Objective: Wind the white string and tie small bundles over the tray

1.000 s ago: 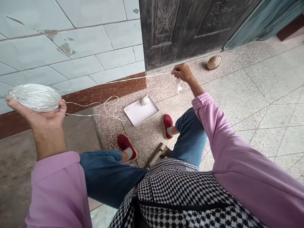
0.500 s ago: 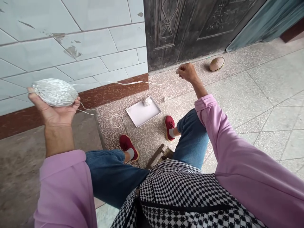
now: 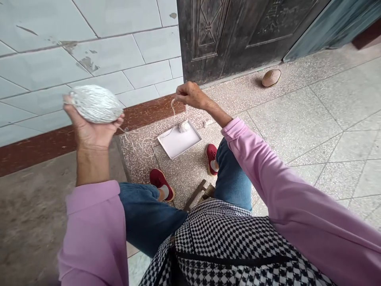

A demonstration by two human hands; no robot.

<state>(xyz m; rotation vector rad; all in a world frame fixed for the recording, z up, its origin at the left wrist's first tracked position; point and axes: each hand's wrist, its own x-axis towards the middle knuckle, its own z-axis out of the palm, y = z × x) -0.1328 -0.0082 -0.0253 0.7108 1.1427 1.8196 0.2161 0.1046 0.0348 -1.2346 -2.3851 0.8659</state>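
Upper left of frame: my left hand (image 3: 94,136) cradles an oval ball of white cord (image 3: 97,104) from below, thumb and fingertips gripping its two ends, long axis running crosswise and dipping slightly rightward. My right hand (image 3: 193,96), upper centre, pinches a drooping strand (image 3: 173,106), with the ball directly leftward, well apart, at much the same height.

The left hand (image 3: 95,137) held a string bundle (image 3: 97,103); the right hand (image 3: 193,95) pinched a strand (image 3: 173,108). A small ball (image 3: 184,126) lay in a tray (image 3: 177,145).
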